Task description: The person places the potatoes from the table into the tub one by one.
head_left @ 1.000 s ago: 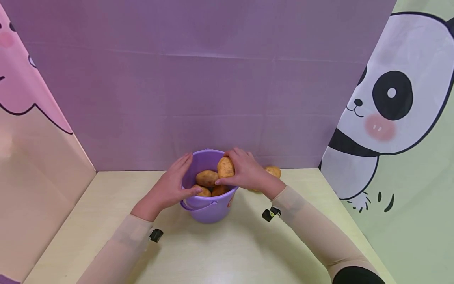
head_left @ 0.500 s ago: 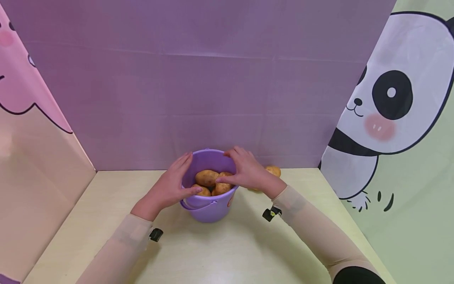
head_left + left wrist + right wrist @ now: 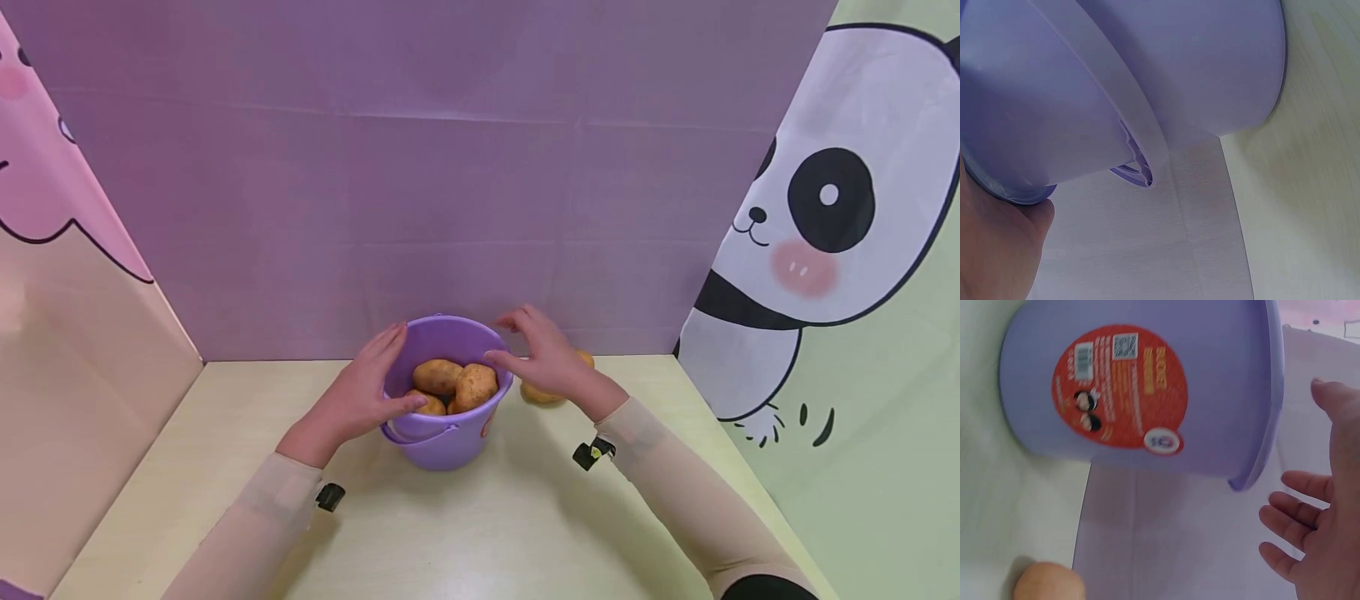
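Note:
A purple bucket [image 3: 442, 446] stands upright on the table with several potatoes inside. One potato [image 3: 476, 387] rests on top at its right side, beside a longer potato [image 3: 437, 377]. My left hand [image 3: 358, 398] holds the bucket's left rim, thumb reaching over the near edge. In the left wrist view, part of that hand [image 3: 997, 244] lies against the rim. My right hand [image 3: 547, 354] is just right of the bucket, fingers spread and holding nothing. The right wrist view shows its fingers [image 3: 1297, 528] apart from the rim.
More potatoes lie right of the bucket: one [image 3: 542, 395] below my right hand, another [image 3: 586, 358] partly hidden behind it. The purple back panel [image 3: 450, 208] rises close behind the bucket. A panda-printed side panel [image 3: 847, 208] stands on the right.
My right hand has let go of a potato into the bucket, then moved right, off the rim. The potato has settled on top of the others. My left hand has stayed in place.

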Demonstrator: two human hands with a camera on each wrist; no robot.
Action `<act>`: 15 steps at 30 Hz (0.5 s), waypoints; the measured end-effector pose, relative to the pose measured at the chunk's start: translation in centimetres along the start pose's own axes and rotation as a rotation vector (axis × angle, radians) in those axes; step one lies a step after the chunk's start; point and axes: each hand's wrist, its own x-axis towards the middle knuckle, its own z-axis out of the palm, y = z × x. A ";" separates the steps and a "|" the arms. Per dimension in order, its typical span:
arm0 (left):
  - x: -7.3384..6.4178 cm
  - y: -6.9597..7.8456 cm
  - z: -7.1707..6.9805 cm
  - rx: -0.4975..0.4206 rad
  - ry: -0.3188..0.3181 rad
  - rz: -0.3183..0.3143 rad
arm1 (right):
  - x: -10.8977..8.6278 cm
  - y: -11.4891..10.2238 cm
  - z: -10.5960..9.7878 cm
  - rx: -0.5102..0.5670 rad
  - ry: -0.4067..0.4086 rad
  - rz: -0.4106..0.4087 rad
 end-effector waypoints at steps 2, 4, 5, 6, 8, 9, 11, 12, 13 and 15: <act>0.0 0.0 0.0 0.001 0.000 -0.001 | -0.4 0.6 -0.3 0.030 0.014 0.011; 0.0 0.0 0.0 0.001 -0.002 -0.003 | -0.8 1.1 -0.5 0.066 0.031 0.023; 0.0 0.0 0.0 0.000 -0.002 -0.005 | -0.9 1.4 -0.6 0.085 0.038 0.029; 0.0 0.1 0.0 0.000 -0.002 -0.006 | -1.1 1.8 -0.7 0.106 0.047 0.033; 0.0 0.1 0.0 -0.001 -0.002 -0.008 | -1.3 2.4 -0.8 0.137 0.057 0.051; 0.0 0.1 0.0 -0.002 -0.002 -0.008 | -1.5 2.8 -0.8 0.143 0.063 0.060; 0.0 0.1 0.0 -0.002 -0.002 -0.006 | -1.7 3.4 -0.9 0.148 0.071 0.081; 0.0 0.1 0.0 -0.002 -0.002 -0.005 | -1.9 3.6 -0.9 0.151 0.075 0.092; 0.0 0.1 0.0 -0.003 -0.002 -0.004 | -2.0 3.9 -1.0 0.153 0.078 0.101; 0.0 0.1 0.0 -0.004 -0.001 0.000 | -2.2 4.3 -1.0 0.159 0.089 0.103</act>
